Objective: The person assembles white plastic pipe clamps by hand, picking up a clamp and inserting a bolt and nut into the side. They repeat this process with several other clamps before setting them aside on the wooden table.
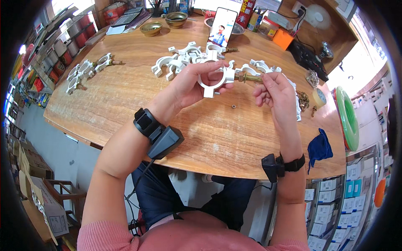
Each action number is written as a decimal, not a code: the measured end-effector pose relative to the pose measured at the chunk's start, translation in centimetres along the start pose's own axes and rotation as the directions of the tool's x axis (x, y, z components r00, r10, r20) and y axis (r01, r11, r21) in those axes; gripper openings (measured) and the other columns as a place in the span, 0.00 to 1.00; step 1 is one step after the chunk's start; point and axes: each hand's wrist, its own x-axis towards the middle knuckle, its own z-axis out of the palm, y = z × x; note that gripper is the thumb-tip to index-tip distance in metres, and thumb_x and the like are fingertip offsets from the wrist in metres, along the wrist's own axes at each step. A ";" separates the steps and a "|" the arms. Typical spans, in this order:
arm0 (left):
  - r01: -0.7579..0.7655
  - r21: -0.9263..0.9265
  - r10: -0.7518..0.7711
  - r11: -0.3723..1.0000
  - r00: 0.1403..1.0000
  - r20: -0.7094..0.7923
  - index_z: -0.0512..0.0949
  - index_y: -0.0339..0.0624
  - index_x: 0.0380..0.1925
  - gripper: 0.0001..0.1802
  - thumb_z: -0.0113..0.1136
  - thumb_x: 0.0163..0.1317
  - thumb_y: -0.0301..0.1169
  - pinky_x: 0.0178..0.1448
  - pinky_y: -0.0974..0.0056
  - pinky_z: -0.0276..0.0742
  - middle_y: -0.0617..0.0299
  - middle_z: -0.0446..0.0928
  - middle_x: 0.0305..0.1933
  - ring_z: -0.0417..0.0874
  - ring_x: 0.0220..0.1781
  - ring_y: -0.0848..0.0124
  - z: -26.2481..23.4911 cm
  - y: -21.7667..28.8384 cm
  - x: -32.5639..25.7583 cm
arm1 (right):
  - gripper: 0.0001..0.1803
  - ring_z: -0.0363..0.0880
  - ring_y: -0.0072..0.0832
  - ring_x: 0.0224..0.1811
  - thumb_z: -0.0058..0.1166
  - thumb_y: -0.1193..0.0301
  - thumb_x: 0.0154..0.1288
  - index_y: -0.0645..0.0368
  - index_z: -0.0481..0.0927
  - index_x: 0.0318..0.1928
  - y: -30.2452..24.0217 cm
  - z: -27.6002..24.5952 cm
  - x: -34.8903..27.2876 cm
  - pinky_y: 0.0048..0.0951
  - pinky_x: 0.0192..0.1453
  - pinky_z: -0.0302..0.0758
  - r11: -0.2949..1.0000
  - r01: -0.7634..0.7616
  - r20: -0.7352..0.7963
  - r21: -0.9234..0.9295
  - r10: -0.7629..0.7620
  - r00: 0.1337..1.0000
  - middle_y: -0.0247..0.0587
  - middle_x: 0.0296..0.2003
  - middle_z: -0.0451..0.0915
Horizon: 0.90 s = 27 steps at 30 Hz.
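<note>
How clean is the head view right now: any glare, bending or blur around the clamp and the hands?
Head view: the white clamp, left hand and right hand are sharp and evenly lit. Fisheye bending curves the wooden table edge, and the corners go black. Daylight blows out the windows at the top and right. The shelves at the rim are soft and smeared.

You sit at a rounded wooden table point(125, 104) on a grey floor point(54, 150). Shelving point(63, 37) stands to your left, stacked boxes point(335, 201) to your right, and cardboard cartons point(37, 196) beside a wooden chair point(69, 192). Daylight enters from a window point(364, 58) to your right.
</note>
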 end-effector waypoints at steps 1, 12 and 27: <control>-0.003 0.044 0.004 0.999 1.000 -0.020 0.69 0.33 0.44 0.17 0.48 0.60 0.34 0.38 0.66 0.75 0.51 0.75 0.37 0.78 0.38 0.62 0.2 0.0 0.0 | 0.12 0.69 0.18 0.17 0.48 0.68 0.61 0.66 0.72 0.39 0.0 -0.2 0.1 0.15 0.20 0.65 0.999 -0.019 0.008 -0.047 0.019 1.000 0.39 0.21 0.74; 0.001 0.027 0.000 1.000 0.998 -0.061 0.69 0.31 0.44 0.16 0.47 0.60 0.31 0.38 0.66 0.76 0.49 0.75 0.38 0.79 0.38 0.62 0.1 0.1 0.0 | 0.11 0.71 0.18 0.17 0.49 0.69 0.60 0.66 0.72 0.36 0.1 -0.4 0.3 0.16 0.20 0.67 0.999 -0.031 0.009 -0.032 0.032 0.999 0.40 0.23 0.75; 0.014 0.062 -0.008 0.998 0.995 -0.100 0.69 0.35 0.45 0.17 0.48 0.60 0.35 0.35 0.67 0.75 0.53 0.74 0.37 0.78 0.37 0.63 0.2 -0.1 0.2 | 0.12 0.71 0.18 0.19 0.48 0.69 0.60 0.66 0.71 0.40 0.1 -0.9 0.4 0.16 0.22 0.66 0.985 -0.119 0.008 -0.121 0.121 0.993 0.42 0.26 0.75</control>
